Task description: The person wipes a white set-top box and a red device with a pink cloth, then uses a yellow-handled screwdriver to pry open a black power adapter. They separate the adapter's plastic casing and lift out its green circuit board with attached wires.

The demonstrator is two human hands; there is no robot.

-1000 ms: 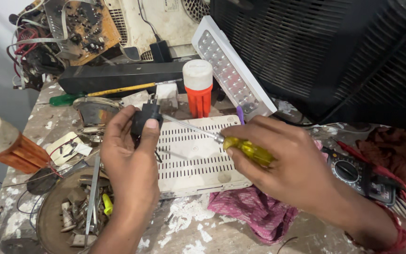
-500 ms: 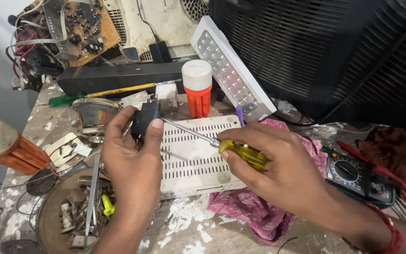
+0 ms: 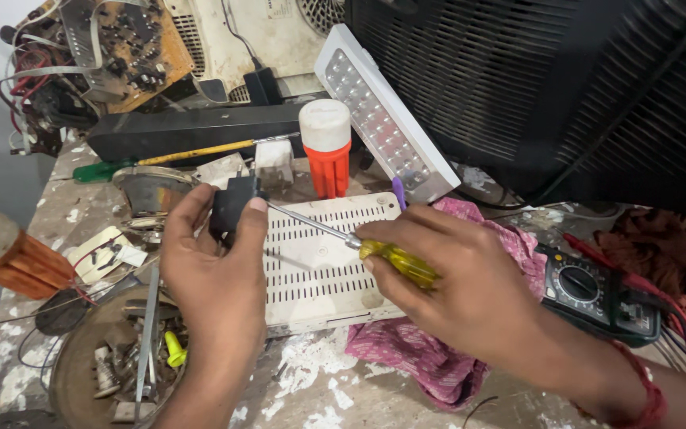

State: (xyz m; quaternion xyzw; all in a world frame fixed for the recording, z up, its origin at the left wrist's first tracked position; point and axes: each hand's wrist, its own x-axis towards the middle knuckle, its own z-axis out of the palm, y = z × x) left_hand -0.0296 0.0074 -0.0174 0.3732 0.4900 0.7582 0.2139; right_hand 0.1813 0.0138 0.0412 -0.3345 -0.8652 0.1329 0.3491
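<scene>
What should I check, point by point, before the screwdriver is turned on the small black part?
1. Left hand grips the black part: ok, fingers wrap it and it is held above the bench.
2. Right hand grips the screwdriver by its yellow handle: ok.
3. Screwdriver tip seated in a screw: cannot tell, the tip is hidden by the left thumb and the part.
4. Thumb out of the tip's path: not ok, it lies right at the tip.
5. White vented cover lies flat under the shaft: ok.
6. Orange bottle away from the shaft: ok, it stands behind the cover.
</scene>
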